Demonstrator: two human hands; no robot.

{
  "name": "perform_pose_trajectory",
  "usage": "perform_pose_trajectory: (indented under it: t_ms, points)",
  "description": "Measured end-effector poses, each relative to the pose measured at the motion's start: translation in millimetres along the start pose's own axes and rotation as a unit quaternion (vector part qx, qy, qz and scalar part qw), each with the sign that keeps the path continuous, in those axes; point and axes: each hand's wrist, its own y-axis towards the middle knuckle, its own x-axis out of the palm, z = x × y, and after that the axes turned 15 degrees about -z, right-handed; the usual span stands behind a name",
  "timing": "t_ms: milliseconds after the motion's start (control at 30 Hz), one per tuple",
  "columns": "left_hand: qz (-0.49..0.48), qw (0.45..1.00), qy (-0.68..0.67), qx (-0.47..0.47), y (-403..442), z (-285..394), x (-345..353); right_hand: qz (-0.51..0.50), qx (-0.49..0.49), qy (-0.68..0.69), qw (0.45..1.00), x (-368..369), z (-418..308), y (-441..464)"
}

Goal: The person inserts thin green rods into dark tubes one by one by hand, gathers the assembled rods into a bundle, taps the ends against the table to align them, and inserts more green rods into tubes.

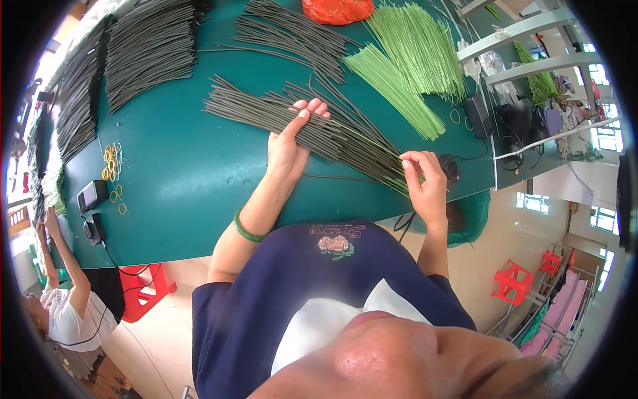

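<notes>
A bundle of thin dark grey-brown stems (256, 113) lies across my left hand (292, 133), palm up, with the thumb closed over the top and fingertips showing beyond the far side. My right hand (425, 179) is at the bundle's right end, its thumb and forefinger pinched at a thin green stem (362, 135) that runs along the bundle. Several green ends show among the dark ones near this hand. Loose dark stems (345, 106) lie on the table just behind the bundle.
The green table (173, 226) carries dark stem piles (149, 53), bright green stems (419, 50), an orange bag (337, 10), yellow rings (111, 163) and black adapters (92, 196). A co-worker (73, 306) reaches in from the left. Red stools (513, 282) stand on the floor.
</notes>
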Motion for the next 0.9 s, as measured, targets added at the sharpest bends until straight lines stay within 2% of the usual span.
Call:
perform_pose_trajectory:
  t_ms: [900]
  points:
    - [0.0, 1.0, 0.014, -0.002, -0.9, 0.3, 1.9, 0.005, -0.001, -0.007, 1.0, -1.9, 0.8, 0.8]
